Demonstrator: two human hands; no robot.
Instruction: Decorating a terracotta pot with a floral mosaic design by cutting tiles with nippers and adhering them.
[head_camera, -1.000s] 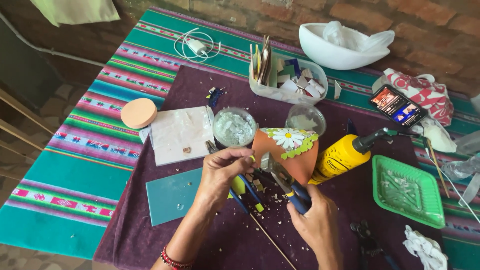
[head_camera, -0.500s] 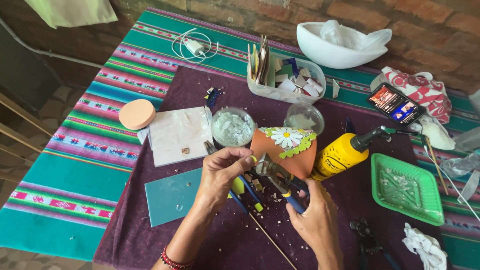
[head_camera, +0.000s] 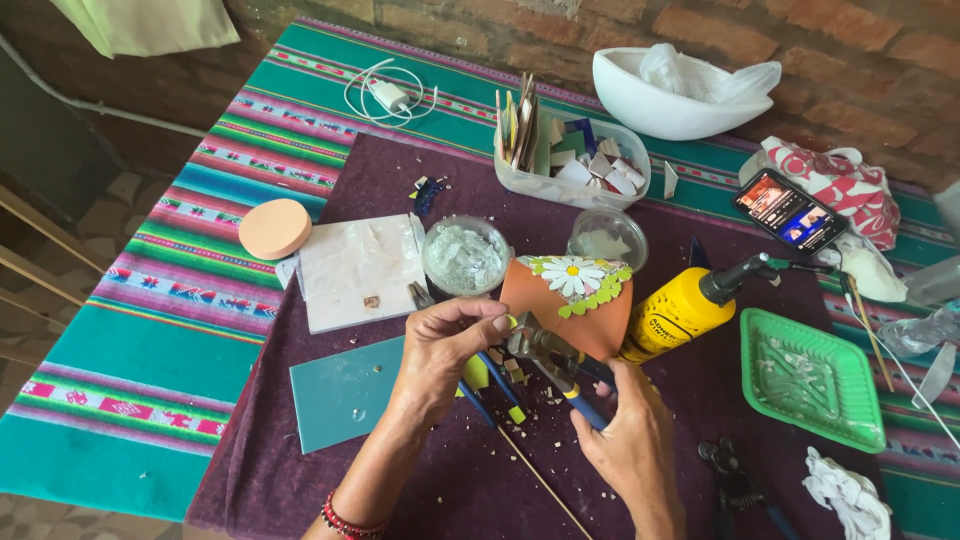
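Nothing much has shifted since a moment ago: both hands stay low at the desk's near edge. Right hand (head_camera: 630, 440) has its grip clamped on blue-handled nippers (head_camera: 555, 365), left hand (head_camera: 445, 350) pinches a small tile piece at their jaws, just before the orange pot (head_camera: 565, 300)

Lit phone screen (head_camera: 791, 210) at right — on red-white cloth (head_camera: 850, 185), yellow labelled glue bottle (head_camera: 676, 314) mid-table
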